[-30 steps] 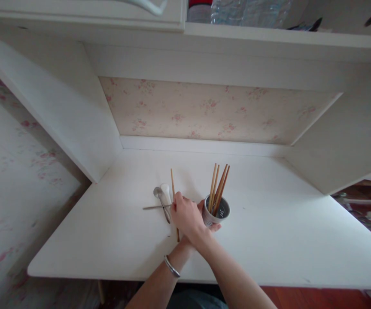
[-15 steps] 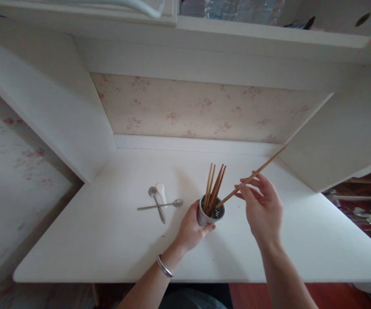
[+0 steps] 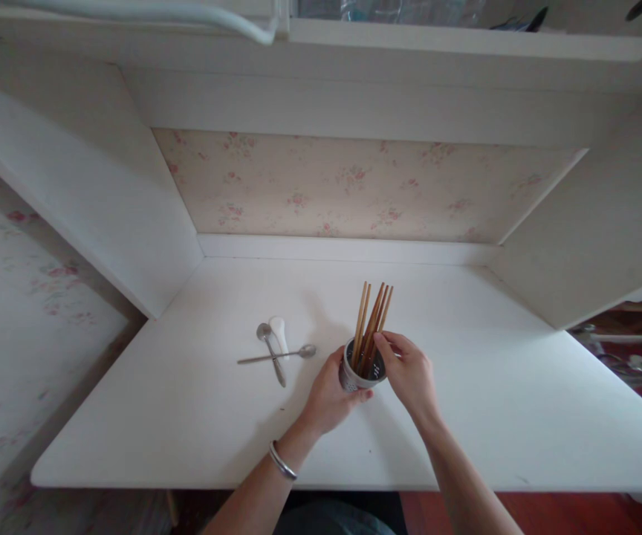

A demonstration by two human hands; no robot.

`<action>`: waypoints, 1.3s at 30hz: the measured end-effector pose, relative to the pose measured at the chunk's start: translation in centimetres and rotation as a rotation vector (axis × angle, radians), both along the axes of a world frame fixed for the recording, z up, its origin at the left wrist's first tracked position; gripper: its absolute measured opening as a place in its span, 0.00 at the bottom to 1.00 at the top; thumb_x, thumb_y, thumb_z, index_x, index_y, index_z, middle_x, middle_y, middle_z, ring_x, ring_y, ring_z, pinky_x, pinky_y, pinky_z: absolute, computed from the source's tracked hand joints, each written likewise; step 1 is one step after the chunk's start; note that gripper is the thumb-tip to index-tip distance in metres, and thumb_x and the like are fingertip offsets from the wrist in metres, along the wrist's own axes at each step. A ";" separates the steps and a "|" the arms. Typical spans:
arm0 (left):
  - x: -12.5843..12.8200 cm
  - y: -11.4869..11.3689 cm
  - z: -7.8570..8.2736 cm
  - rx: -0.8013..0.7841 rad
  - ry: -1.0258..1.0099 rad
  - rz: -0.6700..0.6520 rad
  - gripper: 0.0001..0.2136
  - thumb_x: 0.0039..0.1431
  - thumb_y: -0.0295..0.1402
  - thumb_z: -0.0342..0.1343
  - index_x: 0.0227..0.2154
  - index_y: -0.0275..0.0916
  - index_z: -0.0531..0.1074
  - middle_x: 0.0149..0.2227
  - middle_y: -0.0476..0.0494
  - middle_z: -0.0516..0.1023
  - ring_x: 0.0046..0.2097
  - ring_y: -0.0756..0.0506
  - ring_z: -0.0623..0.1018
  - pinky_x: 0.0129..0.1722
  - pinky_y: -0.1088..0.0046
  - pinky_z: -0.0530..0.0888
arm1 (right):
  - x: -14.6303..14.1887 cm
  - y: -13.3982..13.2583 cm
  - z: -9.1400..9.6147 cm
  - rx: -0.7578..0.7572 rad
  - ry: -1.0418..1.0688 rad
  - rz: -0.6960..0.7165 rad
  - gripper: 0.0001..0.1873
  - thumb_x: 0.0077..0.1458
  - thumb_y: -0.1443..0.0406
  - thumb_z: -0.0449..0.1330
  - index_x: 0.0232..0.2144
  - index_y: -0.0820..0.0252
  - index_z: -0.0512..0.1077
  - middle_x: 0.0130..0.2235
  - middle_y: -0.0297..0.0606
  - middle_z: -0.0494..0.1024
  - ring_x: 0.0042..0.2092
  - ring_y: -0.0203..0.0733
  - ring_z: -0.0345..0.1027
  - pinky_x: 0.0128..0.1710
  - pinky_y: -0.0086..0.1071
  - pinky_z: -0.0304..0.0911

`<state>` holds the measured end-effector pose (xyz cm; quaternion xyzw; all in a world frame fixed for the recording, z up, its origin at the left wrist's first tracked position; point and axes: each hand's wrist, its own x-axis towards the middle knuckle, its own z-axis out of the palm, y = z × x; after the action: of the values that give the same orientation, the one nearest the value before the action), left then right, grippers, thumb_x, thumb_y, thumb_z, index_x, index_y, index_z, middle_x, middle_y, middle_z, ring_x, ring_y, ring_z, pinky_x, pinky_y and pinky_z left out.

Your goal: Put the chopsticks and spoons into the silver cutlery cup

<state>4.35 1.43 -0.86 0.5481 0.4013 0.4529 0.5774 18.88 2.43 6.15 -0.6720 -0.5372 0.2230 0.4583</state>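
A small perforated metal holder (image 3: 354,375) stands on the white tabletop (image 3: 466,386) with several wooden chopsticks (image 3: 370,319) sticking up out of it. My left hand (image 3: 329,397), with a metal bangle on its wrist, is wrapped round the holder's left side. My right hand (image 3: 407,371) is at the holder's right rim, its fingers pinched around the lower part of the chopsticks. To the left lie two metal spoons (image 3: 276,355) crossed over each other, beside a white ceramic spoon (image 3: 279,331).
The tabletop sits in a white alcove with a floral back panel (image 3: 354,186) and slanted side walls. A shelf above holds plastic bottles (image 3: 410,9). Floral wallpaper is at the left, a red-brown floor at the lower right.
A second ago my right hand reached across to the left over a chopstick lying there. It lifted that chopstick to the right, and the stick now stands in the holder with the others.
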 end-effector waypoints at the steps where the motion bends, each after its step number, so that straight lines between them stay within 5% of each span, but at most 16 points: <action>1: 0.0 0.0 -0.1 -0.001 -0.010 0.008 0.39 0.42 0.26 0.71 0.59 0.42 0.63 0.59 0.35 0.70 0.59 0.35 0.70 0.61 0.49 0.65 | 0.0 0.0 -0.2 0.007 -0.017 0.002 0.20 0.57 0.50 0.57 0.35 0.57 0.79 0.38 0.42 0.83 0.38 0.46 0.77 0.39 0.37 0.72; 16: 0.3 0.2 -0.9 -0.035 -0.167 0.025 0.40 0.38 0.25 0.72 0.58 0.40 0.65 0.58 0.34 0.71 0.60 0.34 0.69 0.63 0.51 0.62 | -0.5 0.9 -1.3 0.022 0.086 0.097 0.19 0.59 0.50 0.56 0.37 0.56 0.80 0.42 0.40 0.81 0.42 0.46 0.76 0.40 0.36 0.73; 22: 0.2 0.2 -0.4 -0.010 -0.144 0.003 0.39 0.40 0.27 0.72 0.58 0.42 0.65 0.58 0.36 0.71 0.60 0.34 0.70 0.61 0.52 0.65 | 0.6 0.1 -2.7 -0.052 0.258 0.150 0.29 0.57 0.48 0.59 0.55 0.56 0.71 0.52 0.45 0.77 0.48 0.51 0.75 0.46 0.43 0.74; 29: -0.2 -0.1 1.9 0.077 -0.083 -0.089 0.29 0.51 0.31 0.66 0.57 0.40 0.66 0.55 0.38 0.74 0.55 0.38 0.74 0.57 0.57 0.70 | 1.0 -2.6 -6.3 -0.091 0.357 0.420 0.47 0.54 0.53 0.65 0.68 0.46 0.45 0.67 0.40 0.58 0.67 0.51 0.51 0.67 0.53 0.46; 32: -0.3 -0.4 1.8 0.179 0.003 -0.067 0.27 0.54 0.29 0.64 0.57 0.40 0.66 0.54 0.38 0.74 0.54 0.39 0.75 0.56 0.60 0.71 | 0.4 -2.8 -7.3 -0.038 0.343 0.427 0.53 0.45 0.55 0.71 0.66 0.54 0.48 0.64 0.46 0.64 0.65 0.55 0.57 0.65 0.52 0.52; 35: -0.9 -1.4 0.8 0.280 0.216 0.036 0.27 0.55 0.28 0.61 0.59 0.41 0.64 0.58 0.37 0.71 0.58 0.38 0.72 0.60 0.58 0.68 | -0.1 -2.7 -8.2 -0.018 0.260 0.304 0.45 0.43 0.55 0.72 0.60 0.57 0.59 0.56 0.48 0.73 0.57 0.58 0.67 0.59 0.53 0.61; 39: -3.3 -3.0 0.2 0.292 0.499 0.150 0.22 0.59 0.31 0.59 0.56 0.41 0.67 0.56 0.38 0.73 0.57 0.40 0.72 0.59 0.58 0.69 | -0.1 -2.7 -9.6 -0.047 0.236 0.238 0.41 0.44 0.55 0.71 0.58 0.55 0.62 0.53 0.46 0.75 0.54 0.58 0.69 0.55 0.53 0.64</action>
<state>1.10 -1.62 -0.61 0.6886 0.5009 0.3986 0.3407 18.77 -0.31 -3.46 -0.5832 -0.5502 0.3655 0.4729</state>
